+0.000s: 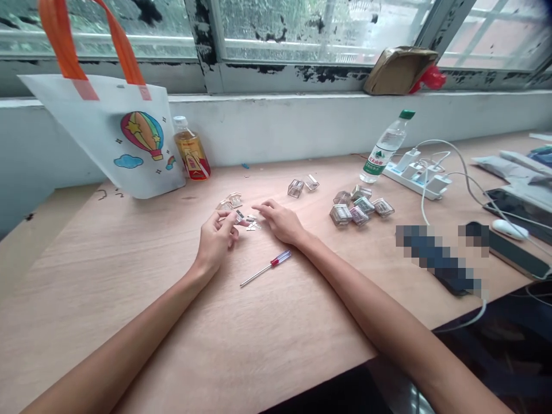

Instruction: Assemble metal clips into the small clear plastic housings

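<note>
Between the thumb and fingers of my left hand (215,237) is a small clear plastic piece (238,216) with a dark or metallic part; its exact kind is too small to make out. Small flat silver metal pieces (253,226) lie on the table between my two hands. Just to their right, my right hand (281,222) rests with its fingers stretched out and nothing visible in them. Beyond my left hand sit a few clear plastic parts (234,199). A screwdriver (271,264) with a red and clear handle lies nearer to me, its shaft pointing lower left.
Several clear plastic cases (341,214) are grouped right of my right hand, with two more cases (295,188) farther back. A water bottle (383,150), power strip (418,181) and phone (444,259) stand or lie rightward. A bag (103,138) and drink bottle (192,152) are back left.
</note>
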Demonstrator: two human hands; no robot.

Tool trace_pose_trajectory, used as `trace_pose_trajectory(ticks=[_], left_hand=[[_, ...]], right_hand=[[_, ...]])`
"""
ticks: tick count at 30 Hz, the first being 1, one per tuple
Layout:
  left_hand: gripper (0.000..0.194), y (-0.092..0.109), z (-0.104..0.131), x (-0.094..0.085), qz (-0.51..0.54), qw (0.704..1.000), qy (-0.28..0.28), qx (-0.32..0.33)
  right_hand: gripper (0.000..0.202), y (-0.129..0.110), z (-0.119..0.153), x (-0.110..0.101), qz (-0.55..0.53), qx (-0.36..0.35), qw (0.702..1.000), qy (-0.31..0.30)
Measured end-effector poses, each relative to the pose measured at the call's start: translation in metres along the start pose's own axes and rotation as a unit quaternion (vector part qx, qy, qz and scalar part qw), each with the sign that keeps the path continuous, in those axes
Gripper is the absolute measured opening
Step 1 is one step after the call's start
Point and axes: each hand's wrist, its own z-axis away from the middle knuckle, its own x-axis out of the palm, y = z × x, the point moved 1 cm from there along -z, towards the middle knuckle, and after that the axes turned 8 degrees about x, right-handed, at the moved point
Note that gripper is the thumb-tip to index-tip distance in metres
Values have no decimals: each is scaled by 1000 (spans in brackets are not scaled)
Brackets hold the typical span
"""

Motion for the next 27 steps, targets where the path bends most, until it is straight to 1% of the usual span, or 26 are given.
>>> trace_pose_trajectory(ticks=[4,6,8,11,14,17,19,21,23,25,27], left_hand=[[29,1,1,0,-3,1000,15,1],[30,0,1,1,-2,1000,15,-1],[30,-1,1,1,1,1000,13,-1],[29,-3,2,2,8,1000,5,-2],[30,-2,3,3,8,1000,-6,-6],[32,2,4,4,2,999,-33,-4],[33,3,4,5,-1,999,-50,-4],[34,2,3,5,-2,999,-52,-3],[35,0,2,5,-3,999,-52,0],[36,-3,2,5,-6,998,-60,4],[35,-5,2,5,-10,997,-76,5]], right_hand=[[36,-3,-2,-3,83,-40,996,-18],[38,5,7,-11,105,-72,991,-32],[40,20,22,-24,123,-89,987,-49],[43,45,48,-43,150,-53,986,-53],[49,58,67,-54,165,-50,984,-56],[58,53,70,-52,171,-54,982,-54],[53,45,63,-48,174,-51,982,-50],[45,38,56,-44,175,-57,981,-55],[42,34,56,-42,170,-69,981,-58],[41,34,69,-45,150,-76,985,-47],[40,38,97,-54,113,-77,990,-34]])
